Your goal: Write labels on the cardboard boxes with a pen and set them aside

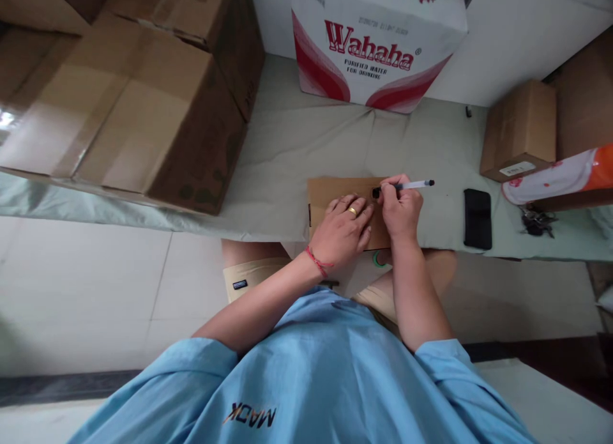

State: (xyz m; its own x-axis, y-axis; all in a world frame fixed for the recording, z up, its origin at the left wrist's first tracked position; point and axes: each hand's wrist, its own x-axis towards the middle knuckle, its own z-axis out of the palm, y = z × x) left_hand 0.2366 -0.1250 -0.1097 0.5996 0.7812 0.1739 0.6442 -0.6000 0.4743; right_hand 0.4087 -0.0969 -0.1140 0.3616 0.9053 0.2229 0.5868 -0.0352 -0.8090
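A flat brown cardboard box (323,191) lies at the near edge of the cloth-covered surface. My left hand (342,230), with a gold ring and a red string bracelet at the wrist, rests flat on top of it with fingers stretched out. Gripped in my right hand (401,207) is a pen (416,184) with a clear barrel and dark ends. Its dark lower end is over the cardboard, just beyond my left fingertips. Whether the tip touches the cardboard I cannot tell.
Large cardboard boxes (143,112) stand at the left, and a white and red water carton (368,61) at the back. To the right are a black phone (477,218), keys (537,222), a small brown box (520,128) and an orange and white packet (560,174). Pale cloth (287,150) covers the surface.
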